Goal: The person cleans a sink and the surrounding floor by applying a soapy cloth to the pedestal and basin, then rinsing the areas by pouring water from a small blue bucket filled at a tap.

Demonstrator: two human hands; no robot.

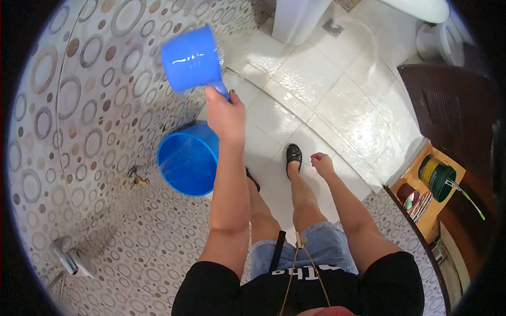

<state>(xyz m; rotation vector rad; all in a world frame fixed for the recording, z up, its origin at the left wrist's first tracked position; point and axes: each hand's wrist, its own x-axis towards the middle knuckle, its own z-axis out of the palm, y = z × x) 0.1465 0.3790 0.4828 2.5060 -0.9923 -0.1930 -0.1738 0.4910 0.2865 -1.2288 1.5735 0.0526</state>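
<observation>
My left hand (pixel 226 114) grips the handle of a blue plastic dipper (pixel 191 59), raised out in front beside the tiled wall. The dipper is tipped on its side, mouth to the right, and water sprays from its rim. Below and left of that forearm stands a blue plastic bucket (pixel 187 164); the forearm hides part of its right side, and how full it is stays unclear. My right hand (pixel 323 164) hangs over the floor with its fingers curled and nothing visible in it, near my black shoe (pixel 293 156).
Wet white floor tiles (pixel 308 79) carry a low raised ledge (pixel 276 103) and a floor drain (pixel 333 27). A white pedestal (pixel 296 19) stands ahead. A brass tap (pixel 138 177) juts from the wall. At right, a wooden shelf (pixel 429 227) holds a green container (pixel 438 177).
</observation>
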